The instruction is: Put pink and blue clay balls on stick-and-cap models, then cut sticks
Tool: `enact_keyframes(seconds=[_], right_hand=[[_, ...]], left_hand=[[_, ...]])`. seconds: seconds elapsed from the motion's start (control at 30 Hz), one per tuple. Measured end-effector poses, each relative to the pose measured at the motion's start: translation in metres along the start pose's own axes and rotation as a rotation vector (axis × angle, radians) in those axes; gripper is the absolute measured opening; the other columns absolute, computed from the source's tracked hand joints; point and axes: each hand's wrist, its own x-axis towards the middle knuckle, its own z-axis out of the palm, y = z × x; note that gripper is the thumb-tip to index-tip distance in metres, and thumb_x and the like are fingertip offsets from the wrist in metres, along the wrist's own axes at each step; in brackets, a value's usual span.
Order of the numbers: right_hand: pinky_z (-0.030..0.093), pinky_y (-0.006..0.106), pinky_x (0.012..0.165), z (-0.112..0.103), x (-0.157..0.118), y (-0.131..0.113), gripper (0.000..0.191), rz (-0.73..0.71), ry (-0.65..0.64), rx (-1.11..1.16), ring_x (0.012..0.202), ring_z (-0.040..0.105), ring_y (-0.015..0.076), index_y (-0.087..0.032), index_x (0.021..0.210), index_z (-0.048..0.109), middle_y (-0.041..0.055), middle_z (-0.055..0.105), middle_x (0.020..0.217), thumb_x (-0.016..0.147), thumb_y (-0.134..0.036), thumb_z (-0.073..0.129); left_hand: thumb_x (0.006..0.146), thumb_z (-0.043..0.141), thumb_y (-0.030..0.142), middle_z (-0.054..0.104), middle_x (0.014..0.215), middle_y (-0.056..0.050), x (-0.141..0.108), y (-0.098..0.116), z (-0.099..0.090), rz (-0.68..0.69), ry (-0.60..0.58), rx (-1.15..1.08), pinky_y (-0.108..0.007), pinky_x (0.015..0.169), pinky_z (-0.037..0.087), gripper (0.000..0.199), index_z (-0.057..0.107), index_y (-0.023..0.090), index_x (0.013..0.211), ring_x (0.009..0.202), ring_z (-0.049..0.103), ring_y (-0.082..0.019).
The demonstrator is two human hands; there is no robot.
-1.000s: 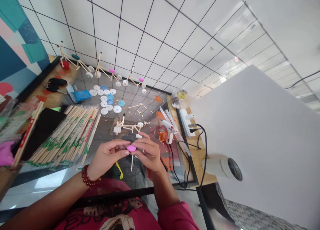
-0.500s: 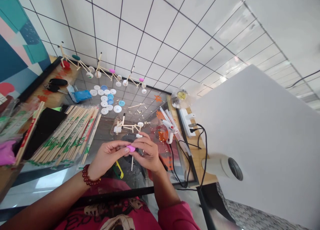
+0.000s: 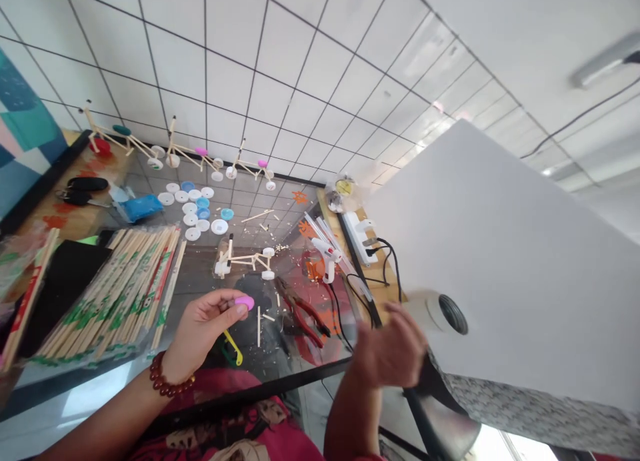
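My left hand [image 3: 210, 317] pinches a smooth pink oval piece [image 3: 245, 302], which looks like soft clay, between thumb and fingers above the glass table. Far to the right, past the table's edge, my right hand [image 3: 393, 347] is smeared by motion, so its fingers cannot be made out. Just beyond the left hand stands a small tricycle-like frame [image 3: 250, 261] of wooden sticks with white wheels and a black-tipped upright. A yellow-handled tool [image 3: 233, 347] lies under the left wrist. Between the hands rest red-handled pliers [image 3: 305, 317] and short cut sticks [image 3: 259, 326].
Bagged chopsticks [image 3: 115, 287] lie on the left. White and blue bottle caps [image 3: 190, 208] spread behind the frame. Several finished stick models [image 3: 200, 155] line the wall. A white glue gun [image 3: 327, 255], its cable and a power strip [image 3: 357, 237] occupy the right edge, beside a large white panel [image 3: 500, 261].
My right hand has let go of the pink piece and swung right, off the table. My left hand keeps the piece. The view has shifted, and the pliers now show.
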Motion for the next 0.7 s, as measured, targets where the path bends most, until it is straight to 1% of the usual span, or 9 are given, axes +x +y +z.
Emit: enact_keyframes(seconds=[0.03,0.07,0.13,0.23,0.3,0.37,0.47,0.57,0.7], right_hand=[[0.054,0.058,0.099,-0.018,-0.001,0.019,0.050,0.018,0.178,-0.174,0.107,0.065,0.0306,-0.023,0.122,0.061,0.0105,0.064,0.109,0.079,-0.039,0.081],[0.052,0.061,0.100,-0.035,-0.004,0.038,0.058,0.090,0.285,-0.286,0.109,0.064,0.0309,-0.022,0.127,0.056,0.0112,0.062,0.113,0.079,-0.046,0.079],[0.050,0.061,0.104,-0.067,-0.012,0.079,0.078,0.276,0.371,-0.427,0.113,0.061,0.0305,-0.019,0.136,0.043,0.0153,0.055,0.129,0.076,-0.057,0.077],[0.045,0.059,0.110,-0.102,-0.026,0.135,0.097,0.623,0.298,-0.543,0.124,0.055,0.0324,-0.017,0.137,0.038,0.0187,0.049,0.137,0.063,-0.057,0.086],[0.042,0.058,0.114,-0.117,-0.033,0.165,0.106,0.780,0.252,-0.541,0.128,0.053,0.0329,-0.016,0.139,0.035,0.0194,0.047,0.138,0.056,-0.057,0.088],[0.043,0.056,0.115,-0.125,-0.036,0.189,0.115,0.845,0.231,-0.508,0.133,0.049,0.0336,-0.015,0.141,0.031,0.0206,0.042,0.143,0.051,-0.058,0.090],[0.047,0.056,0.113,-0.128,-0.033,0.213,0.118,0.854,0.217,-0.415,0.130,0.055,0.0337,-0.016,0.137,0.033,0.0199,0.044,0.142,0.044,-0.058,0.091],[0.049,0.054,0.112,-0.123,-0.029,0.225,0.113,0.805,0.256,-0.323,0.129,0.059,0.0331,-0.016,0.132,0.035,0.0197,0.049,0.140,0.044,-0.059,0.091],[0.043,0.054,0.118,-0.112,-0.025,0.230,0.110,0.748,0.281,-0.286,0.136,0.054,0.0338,-0.016,0.129,0.037,0.0199,0.052,0.142,0.041,-0.054,0.092]], left_hand=[[0.070,0.088,0.040,0.081,0.083,-0.005,-0.001,-0.001,0.000,-0.006,-0.006,0.000,-0.021,0.070,0.058,0.028,0.082,0.020,0.089,0.073,0.071,-0.014],[0.070,0.088,0.040,0.081,0.084,-0.005,-0.003,-0.001,0.000,-0.013,-0.013,-0.003,-0.021,0.071,0.058,0.028,0.082,0.021,0.089,0.074,0.072,-0.014],[0.070,0.088,0.040,0.081,0.085,-0.005,-0.006,-0.002,0.002,-0.026,-0.030,-0.002,-0.020,0.072,0.058,0.027,0.082,0.021,0.089,0.075,0.072,-0.014],[0.069,0.088,0.040,0.081,0.084,-0.006,-0.008,-0.002,0.005,-0.016,-0.039,0.017,-0.020,0.072,0.057,0.028,0.082,0.021,0.089,0.075,0.072,-0.014],[0.069,0.088,0.040,0.081,0.084,-0.006,-0.008,-0.002,0.006,0.009,-0.036,0.030,-0.022,0.073,0.058,0.028,0.082,0.021,0.088,0.076,0.072,-0.015],[0.069,0.087,0.039,0.081,0.085,-0.007,-0.007,-0.002,0.006,0.044,-0.032,0.038,-0.024,0.075,0.059,0.027,0.082,0.021,0.088,0.076,0.073,-0.016],[0.070,0.086,0.038,0.081,0.085,-0.007,-0.006,-0.001,0.005,0.091,-0.026,0.061,-0.025,0.074,0.059,0.026,0.082,0.021,0.089,0.076,0.073,-0.017],[0.070,0.086,0.036,0.081,0.085,-0.007,-0.006,0.000,0.006,0.113,-0.017,0.068,-0.024,0.073,0.059,0.024,0.082,0.021,0.089,0.076,0.073,-0.016],[0.070,0.086,0.036,0.081,0.084,-0.006,-0.006,0.001,0.007,0.123,0.000,0.070,-0.022,0.074,0.058,0.022,0.082,0.022,0.086,0.076,0.072,-0.015]])
